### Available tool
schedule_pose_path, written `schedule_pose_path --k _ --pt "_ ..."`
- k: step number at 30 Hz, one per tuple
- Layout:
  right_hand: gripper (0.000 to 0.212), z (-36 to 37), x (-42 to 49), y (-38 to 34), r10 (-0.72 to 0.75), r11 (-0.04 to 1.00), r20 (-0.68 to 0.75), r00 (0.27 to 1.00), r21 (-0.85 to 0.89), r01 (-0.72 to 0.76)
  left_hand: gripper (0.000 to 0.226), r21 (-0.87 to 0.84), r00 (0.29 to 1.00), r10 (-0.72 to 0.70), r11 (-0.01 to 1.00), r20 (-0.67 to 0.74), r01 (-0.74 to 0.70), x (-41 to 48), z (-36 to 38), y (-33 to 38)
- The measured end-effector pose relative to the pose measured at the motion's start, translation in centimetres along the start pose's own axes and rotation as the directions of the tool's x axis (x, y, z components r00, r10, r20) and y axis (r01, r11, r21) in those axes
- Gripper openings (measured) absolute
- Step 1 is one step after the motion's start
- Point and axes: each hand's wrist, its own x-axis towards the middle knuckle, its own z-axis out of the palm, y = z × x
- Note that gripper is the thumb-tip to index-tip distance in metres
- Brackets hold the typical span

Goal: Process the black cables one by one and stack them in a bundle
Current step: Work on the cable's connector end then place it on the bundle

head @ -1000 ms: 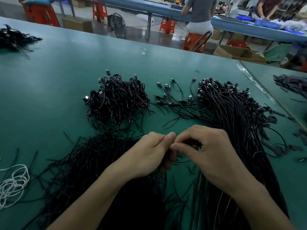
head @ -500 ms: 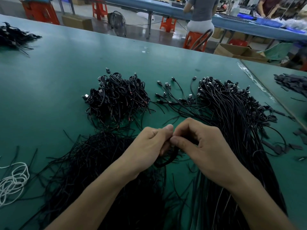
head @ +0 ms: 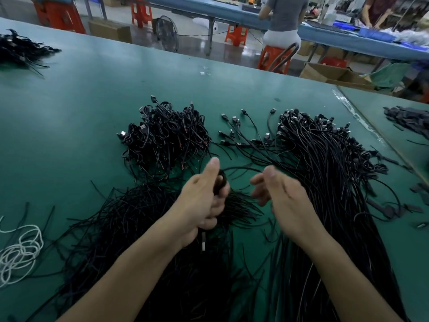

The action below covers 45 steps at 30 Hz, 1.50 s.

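Head view: a smooth green table (head: 92, 101) carries a tangled pile of coiled cables (head: 164, 138), glossy black with metal plugs. Just in front of that pile the left hand (head: 204, 201) grips one coiled black cable (head: 221, 182), fingers curled round the loop and a silver plug (head: 203, 242) hanging below the palm. The cable's thin free end arcs toward the right hand (head: 285, 201), which is blurred, with fingers loosely spread and gripping nothing. Right of the pile lies a long sheaf of straight cables (head: 325, 170), its plugs fanned at the far end. In front of the pile spreads a wispy heap of thin black strands (head: 130, 217); front-left of it lies a looped white cord (head: 21, 249). Far behind and to the right of the pile stands an open cardboard box (head: 325, 73), its contents hidden.
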Motion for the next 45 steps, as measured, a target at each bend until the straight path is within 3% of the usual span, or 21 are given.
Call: schedule_pose_path --k 3,5,9,16,20,23,25,30,33,35,38,42,45 --pt "0.026 0.1 -0.4 2.3 0.094 0.878 0.201 0.975 -0.478 0.014 0.064 -0.17 0.997 0.022 0.985 -0.08 -0.035 0.2 -0.4 0.6" --pt "0.023 0.5 -0.7 3.2 0.128 0.766 0.264 0.956 -0.638 0.073 0.065 -0.22 0.992 0.033 0.974 -0.12 -0.059 0.3 -0.5 0.6" --pt "0.005 1.1 -0.9 3.5 0.099 0.804 0.232 0.968 -0.592 0.06 0.067 -0.213 0.979 0.158 0.96 -0.128 -0.183 0.4 -0.4 0.5" --pt "0.007 0.5 -1.1 3.0 0.023 0.841 0.217 0.976 -0.532 0.099 0.059 -0.098 0.99 0.101 0.989 -0.099 -0.11 0.2 -0.5 -0.1" --pt "0.007 -0.5 -1.4 1.9 -0.016 0.807 0.238 0.971 -0.571 0.153 0.065 -0.059 0.986 0.119 0.99 -0.119 -0.126 0.1 -0.4 0.1" --pt "0.01 -2.2 -1.3 0.7 0.025 0.833 0.222 0.975 -0.544 0.102 0.071 -0.02 0.986 0.128 0.991 -0.107 -0.131 0.1 -0.3 0.3" --pt "0.012 -3.4 -1.1 -0.3 0.049 0.879 0.181 0.982 -0.475 0.044 0.07 0.034 0.985 0.151 0.988 -0.078 -0.149 0.0 -0.2 0.3" --pt "0.009 -3.2 -1.1 -2.5 -0.018 0.996 -0.142 0.99 -0.088 0.006 0.059 0.192 0.975 0.21 0.956 0.069 -0.22 -0.7 0.5 0.2" --pt "0.011 -1.2 -1.4 -3.7 -0.076 0.997 -0.109 0.991 0.005 0.077 0.026 0.149 0.95 0.272 0.944 0.154 -0.295 -1.2 1.2 0.2" --pt "0.013 -0.2 -1.9 -4.2 -0.162 0.985 -0.022 0.987 -0.066 0.16 0.022 0.125 0.946 0.291 0.943 0.139 -0.309 -1.2 1.3 0.1" --pt "0.013 0.6 -2.3 -4.6 -0.249 0.929 0.075 0.966 -0.262 0.26 0.036 0.159 0.927 0.359 0.914 0.112 -0.373 -1.0 1.1 -0.2" --pt "0.017 0.9 -2.5 -5.0 -0.312 0.868 0.088 0.946 -0.38 0.321 0.05 0.043 0.93 0.368 0.929 0.002 -0.368 -1.0 1.4 0.1" --pt "0.019 1.4 -2.9 -5.0 -0.36 0.799 0.088 0.929 -0.484 0.356 0.056 0.062 0.924 0.367 0.93 -0.105 -0.362 -0.7 1.5 -0.3"
